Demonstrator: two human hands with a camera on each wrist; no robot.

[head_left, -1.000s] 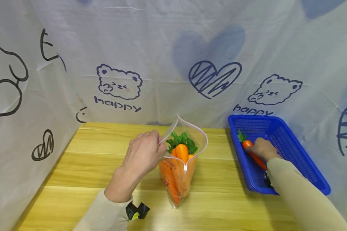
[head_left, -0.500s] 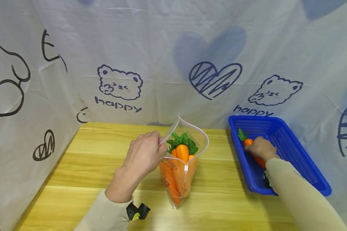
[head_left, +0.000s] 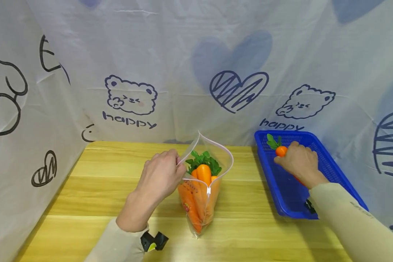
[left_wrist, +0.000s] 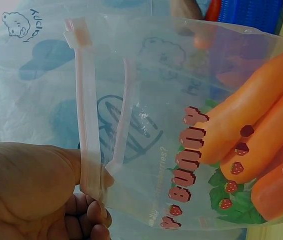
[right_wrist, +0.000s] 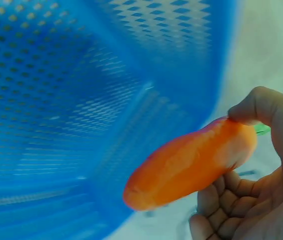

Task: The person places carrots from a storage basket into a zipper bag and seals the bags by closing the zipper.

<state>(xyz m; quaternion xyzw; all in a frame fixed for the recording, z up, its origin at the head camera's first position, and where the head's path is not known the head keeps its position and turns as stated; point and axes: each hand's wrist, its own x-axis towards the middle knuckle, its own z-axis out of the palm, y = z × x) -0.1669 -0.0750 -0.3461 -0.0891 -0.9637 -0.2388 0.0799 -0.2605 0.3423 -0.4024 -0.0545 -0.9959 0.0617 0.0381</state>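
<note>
My left hand (head_left: 162,173) pinches the rim of a clear zip bag (left_wrist: 146,100) between thumb and fingers, and the bag's mouth gapes. Several orange carrots (head_left: 204,174) with green leaves stand inside it, tips down; red "BUNNY" lettering shows on its side in the left wrist view. At the right, my right hand (head_left: 299,162) grips another carrot (right_wrist: 191,165) near its leafy end, thumb on one side and fingers on the other. This carrot is over the blue basket (head_left: 268,174), its lower part mostly hidden behind the hand in the head view.
A small dark thing (head_left: 309,205) lies in the basket's near end, partly covered by the right sleeve. The wooden table (head_left: 118,203) ends at a pale printed cloth (head_left: 180,72) behind and at the left. A black device (head_left: 154,241) sits on the left wrist.
My right hand has lifted the carrot up from the basket's floor, shifting it slightly. My left hand keeps its pinch on the bag; the head view has shifted a little.
</note>
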